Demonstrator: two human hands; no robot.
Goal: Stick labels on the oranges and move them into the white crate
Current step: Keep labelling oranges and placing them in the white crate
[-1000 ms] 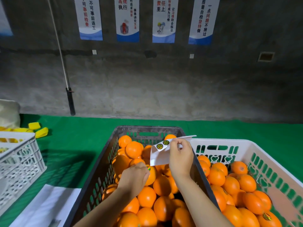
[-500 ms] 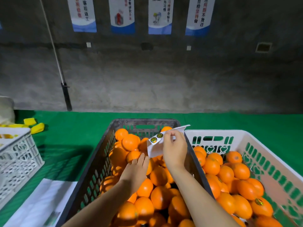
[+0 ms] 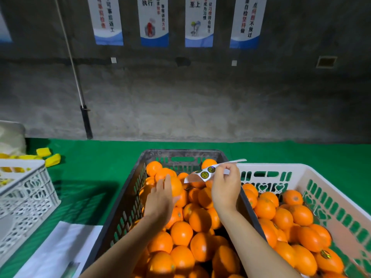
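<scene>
Two crates stand on the green mat (image 3: pixel 104 163): the dark crate (image 3: pixel 181 153) in the middle, heaped with oranges (image 3: pixel 200 219), and the white crate (image 3: pixel 297 167) just beside its right wall, partly filled with more fruit. Above the far half of the dark crate, the left hand (image 3: pixel 160 199) has its fingers curled around the left side of one orange (image 3: pixel 175 186) and grips it. I cannot tell whether this orange is lifted from the heap or only rests on it.

Over the far right corner of the dark crate, the right hand (image 3: pixel 225 189) pinches a white label strip (image 3: pixel 195 177) between thumb and forefinger, and the other fingers are bent loosely. The strip reaches to the left from the fingers, toward the gripped orange but apart from it. Two round dark labels (image 3: pixel 204 174) sit on it side by side.

Well to the right of the dark crate, at the near end of the white crate, lies one labelled orange (image 3: pixel 331 261) with a round sticker on top.

Just beside the near left wall of the dark crate lies a sheet of white paper (image 3: pixel 58 247). Farther left stands a second white crate (image 3: pixel 26 189), and some yellow pieces (image 3: pixel 52 159) lie on the mat beyond it. Behind the dark crate rises a grey wall (image 3: pixel 180 101) with four posters (image 3: pixel 198 23) on it.
</scene>
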